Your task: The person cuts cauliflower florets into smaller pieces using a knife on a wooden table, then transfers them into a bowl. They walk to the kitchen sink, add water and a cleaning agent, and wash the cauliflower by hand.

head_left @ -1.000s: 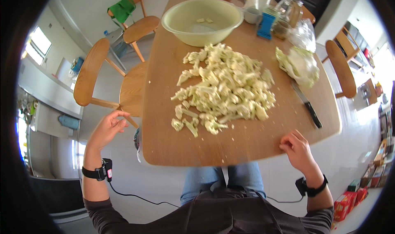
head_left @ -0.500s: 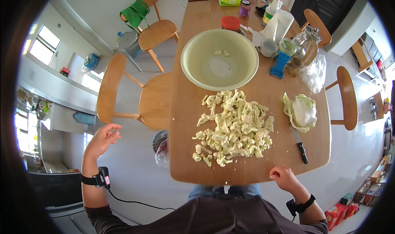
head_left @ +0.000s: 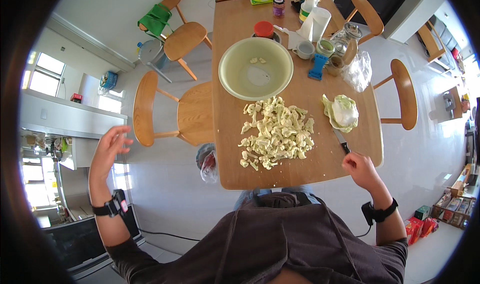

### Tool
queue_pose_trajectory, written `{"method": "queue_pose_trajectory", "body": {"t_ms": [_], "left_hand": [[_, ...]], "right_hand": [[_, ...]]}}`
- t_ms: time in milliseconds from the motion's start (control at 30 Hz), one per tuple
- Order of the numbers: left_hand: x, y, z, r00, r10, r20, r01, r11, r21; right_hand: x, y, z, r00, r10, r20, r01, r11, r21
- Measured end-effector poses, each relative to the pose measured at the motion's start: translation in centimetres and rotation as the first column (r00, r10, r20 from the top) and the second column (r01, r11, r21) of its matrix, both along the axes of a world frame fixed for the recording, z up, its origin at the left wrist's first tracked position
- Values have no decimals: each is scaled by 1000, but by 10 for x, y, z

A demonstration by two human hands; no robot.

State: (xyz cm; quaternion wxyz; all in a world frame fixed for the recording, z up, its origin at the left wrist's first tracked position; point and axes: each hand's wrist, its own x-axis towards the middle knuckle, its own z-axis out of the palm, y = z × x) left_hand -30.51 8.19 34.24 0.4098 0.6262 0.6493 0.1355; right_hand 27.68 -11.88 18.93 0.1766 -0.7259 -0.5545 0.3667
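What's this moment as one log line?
left hand: raised, nothing held | right hand: at knife handle, grip unclear | cauliflower pieces: heaped on table | green bowl: few pieces inside

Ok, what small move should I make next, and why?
Probably bring your left hand in over the cauliflower florets: it is empty and out to the left of the table, while the bowl beyond them holds just a couple of small pieces.

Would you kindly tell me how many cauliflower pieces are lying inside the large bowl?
2: the left cauliflower piece and the right cauliflower piece lie side by side inside the pale green bowl, toward its far side. Smaller bits beneath them could be hidden.
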Motion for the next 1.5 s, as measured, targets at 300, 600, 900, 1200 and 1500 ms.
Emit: {"method": "queue_pose_trajectory", "body": {"t_ms": [300, 600, 900, 1200, 1500], "left_hand": [[145, 50, -164, 917, -243, 316, 325, 915, -240], [248, 82, -333, 965, -261, 25, 258, 930, -261], [299, 79, -387, 973, -164, 165, 226, 833, -505], [308, 67, -359, 883, 68, 464, 261, 750, -607], [318, 39, -330, 718, 296, 630, 292, 693, -659]], "right_hand": [[-59, 109, -68, 965, 258, -44, -249, 957, 146], [-72, 194, -166, 994, 79, 79, -75, 996, -47], [-106, 225, -213, 995, 65, 70, -53, 985, -166], [-116, 222, -225, 910, -98, -403, 63, 993, -98], [-123, 195, -162, 921, -212, -326, 232, 972, 25]]}}
